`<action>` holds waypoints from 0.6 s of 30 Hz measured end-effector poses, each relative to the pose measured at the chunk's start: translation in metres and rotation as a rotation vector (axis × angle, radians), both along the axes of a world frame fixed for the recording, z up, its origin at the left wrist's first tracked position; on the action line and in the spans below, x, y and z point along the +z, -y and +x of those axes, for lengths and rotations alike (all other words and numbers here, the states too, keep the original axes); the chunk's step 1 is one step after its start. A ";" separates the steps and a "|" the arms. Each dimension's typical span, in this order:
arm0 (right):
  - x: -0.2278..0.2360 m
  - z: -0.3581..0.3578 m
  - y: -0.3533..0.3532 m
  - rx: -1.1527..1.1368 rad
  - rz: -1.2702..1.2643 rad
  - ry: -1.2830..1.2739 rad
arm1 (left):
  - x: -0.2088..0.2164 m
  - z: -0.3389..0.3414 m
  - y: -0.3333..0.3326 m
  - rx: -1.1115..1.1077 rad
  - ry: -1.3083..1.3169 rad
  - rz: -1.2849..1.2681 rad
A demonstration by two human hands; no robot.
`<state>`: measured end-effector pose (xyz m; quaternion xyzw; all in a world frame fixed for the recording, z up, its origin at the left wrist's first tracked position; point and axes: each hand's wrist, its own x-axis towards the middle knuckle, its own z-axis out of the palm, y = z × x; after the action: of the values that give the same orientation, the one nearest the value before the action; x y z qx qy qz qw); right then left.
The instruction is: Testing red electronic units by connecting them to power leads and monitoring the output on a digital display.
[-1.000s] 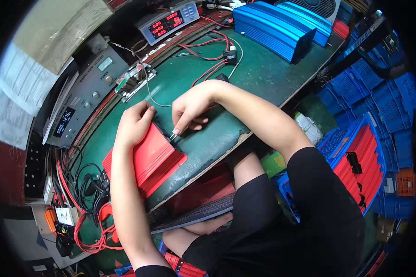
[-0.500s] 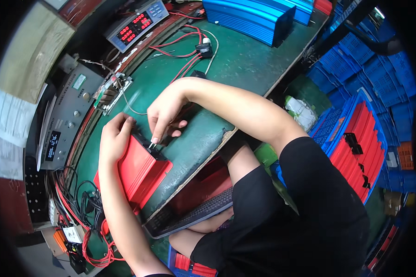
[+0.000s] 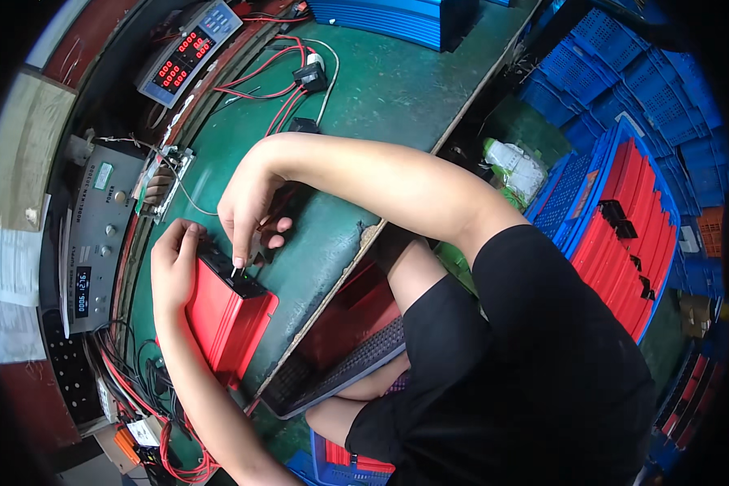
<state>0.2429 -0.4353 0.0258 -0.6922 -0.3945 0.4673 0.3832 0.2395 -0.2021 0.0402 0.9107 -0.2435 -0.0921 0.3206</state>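
A red ribbed metal case (image 3: 227, 328), which looks like a power inverter, lies on the green bench with its black end panel (image 3: 252, 287) facing away from me. My left hand (image 3: 173, 267) is wrapped over the left side of the case near that panel, thumb along the top edge. Over the panel, my right hand (image 3: 249, 209) bends down with thumb and forefinger pinched together at its face. A small pale tip shows at the pinch, too small to name. The other right fingers are curled, and part of the panel is hidden beneath them.
A grey power supply (image 3: 97, 235) and a red-digit meter (image 3: 188, 55) line the back left. Red wires run to a black plug-like block (image 3: 309, 77). A blue case (image 3: 389, 18) stands at the far edge. Right of the bench, a blue crate (image 3: 589, 190) holds red cases.
The whole view has shifted, so bench and hands appear further left. Both hands stay at the red case; the right fingertips remain at its black end panel.
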 end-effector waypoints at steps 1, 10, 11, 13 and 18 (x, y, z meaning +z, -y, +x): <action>0.000 0.000 -0.001 0.028 0.000 0.014 | 0.000 0.000 -0.002 0.001 -0.016 -0.010; -0.002 -0.001 -0.002 0.046 -0.002 0.000 | 0.000 0.000 -0.001 0.001 -0.021 -0.021; -0.003 0.000 -0.002 0.039 0.006 -0.023 | 0.000 -0.001 0.000 0.006 -0.021 -0.016; -0.005 0.001 -0.004 0.050 0.020 -0.039 | 0.001 -0.001 -0.001 0.008 -0.012 -0.007; -0.013 0.004 -0.009 0.104 0.104 -0.063 | -0.001 0.001 0.000 0.010 -0.013 -0.014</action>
<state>0.2467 -0.4265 0.0124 -0.6350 -0.4415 0.4869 0.4060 0.2401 -0.2021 0.0393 0.9091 -0.2374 -0.0947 0.3289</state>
